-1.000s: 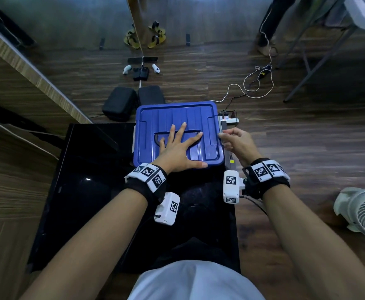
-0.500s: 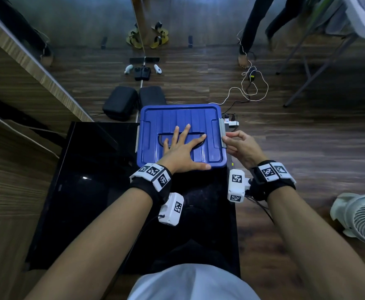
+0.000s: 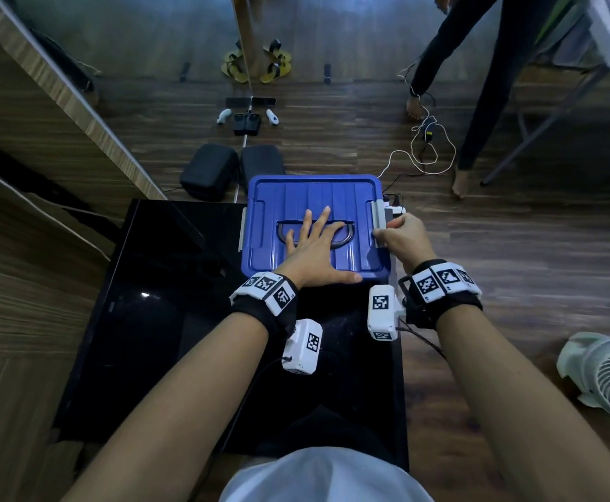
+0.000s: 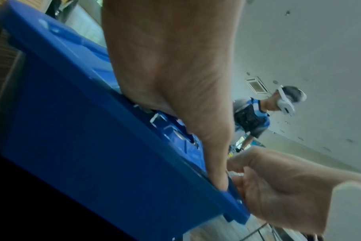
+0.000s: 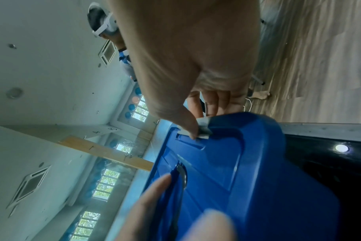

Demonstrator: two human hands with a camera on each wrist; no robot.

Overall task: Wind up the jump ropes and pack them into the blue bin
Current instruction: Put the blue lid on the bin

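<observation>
Left hand (image 3: 314, 250) flat, fingers straight, pressing ribbed blue plastic bin lid (image 3: 354, 208); right hand (image 3: 403, 239) pinching grey side latch (image 3: 378, 221).

The bin (image 3: 316, 226) stands on the table (image 3: 158, 320) under the flat left hand (image 3: 312, 250), which lies across the lid handle (image 3: 343, 235). The right hand (image 3: 403, 237) sits at the bin's right edge, thumb on the side latch (image 3: 377, 221). A fan (image 3: 607, 375) stands on the floor, right of the right forearm.
</observation>
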